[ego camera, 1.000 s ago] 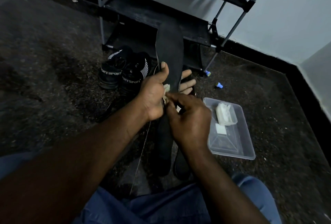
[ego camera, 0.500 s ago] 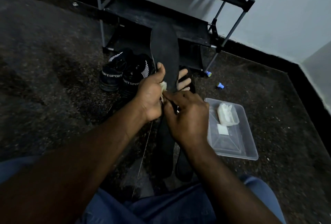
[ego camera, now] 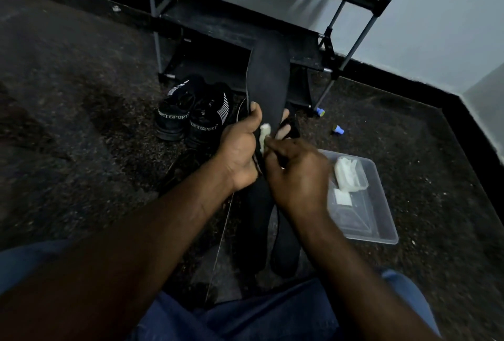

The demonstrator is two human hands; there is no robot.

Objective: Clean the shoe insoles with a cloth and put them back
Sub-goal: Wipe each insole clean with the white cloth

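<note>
My left hand [ego camera: 240, 149] grips a long black insole [ego camera: 268, 76] at its middle and holds it upright, thumb on the front face, fingertips showing behind its right edge. My right hand [ego camera: 296, 174] pinches a small white cloth [ego camera: 265, 134] and presses it against the insole just below the thumb. A second black insole [ego camera: 285, 248] lies on the floor under my hands. Two black sport shoes [ego camera: 191, 117] stand side by side on the floor to the left of the insole.
A clear plastic tray [ego camera: 379, 220] with white wipes [ego camera: 349, 174] sits on the floor at the right. A black shoe rack [ego camera: 245, 24] stands against the wall ahead. Two small blue caps [ego camera: 337, 130] lie near the rack's foot. Dark speckled floor all around.
The right hand with the cloth has slid along the insole's lower face, rubbing it. The insole has tilted slightly in my left hand's grip.
</note>
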